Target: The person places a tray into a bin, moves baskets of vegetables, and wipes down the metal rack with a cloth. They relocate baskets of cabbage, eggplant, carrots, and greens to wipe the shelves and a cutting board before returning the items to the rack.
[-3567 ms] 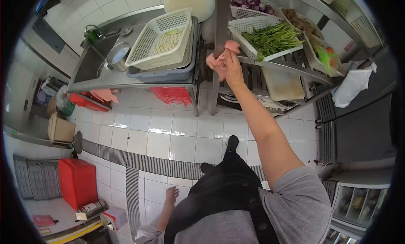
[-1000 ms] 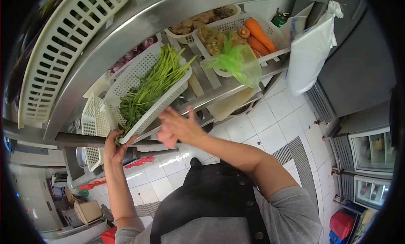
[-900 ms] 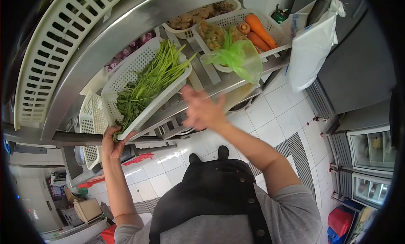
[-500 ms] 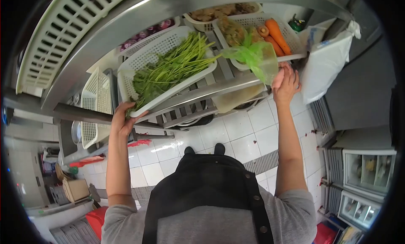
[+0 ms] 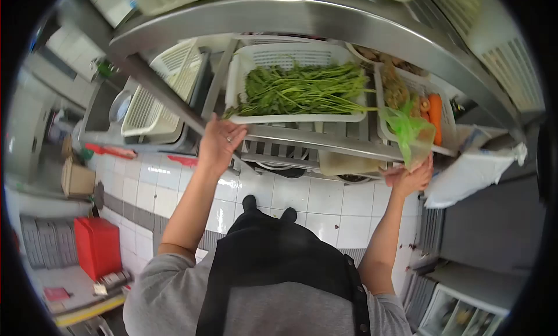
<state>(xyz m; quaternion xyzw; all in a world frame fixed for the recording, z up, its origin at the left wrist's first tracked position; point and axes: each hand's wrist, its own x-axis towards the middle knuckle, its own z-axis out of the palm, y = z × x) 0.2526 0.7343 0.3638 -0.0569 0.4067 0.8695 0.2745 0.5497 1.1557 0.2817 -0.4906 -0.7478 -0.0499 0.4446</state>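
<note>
On my left I see a red box (image 5: 97,246) on the floor and a slotted basket (image 5: 152,101) on the table. My left hand (image 5: 219,143) grips the front corner of the white basket of greens (image 5: 299,87) on the steel shelf (image 5: 317,141), its fingers curled around the rim. My right hand (image 5: 410,177) presses up under the carrot basket (image 5: 433,112); I cannot tell how its fingers are set.

commercial kitchen: steel racks (image 5: 302,139), vegetable baskets (image 5: 296,57)
</note>
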